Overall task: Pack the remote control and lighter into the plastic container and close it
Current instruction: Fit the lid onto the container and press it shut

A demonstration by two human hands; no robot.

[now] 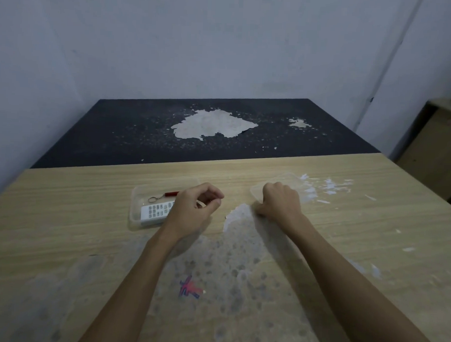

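I see a worn, peeling wood-grain counter [319,225] under grey walls, where the clear plastic container [136,208] holds the white remote control [155,212] and red lighter [171,193], my left hand [192,210] loosely curled empty beside it, my right hand [279,201] pinching the translucent lid [290,182]

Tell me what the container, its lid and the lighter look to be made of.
Container: clear, thin plastic; the table's woodgrain shows through its walls. Lid, under the right hand: same translucent plastic, faintly glossy. Lighter: glossy red casing, plastic or painted metal, with a metal-looking key ring.
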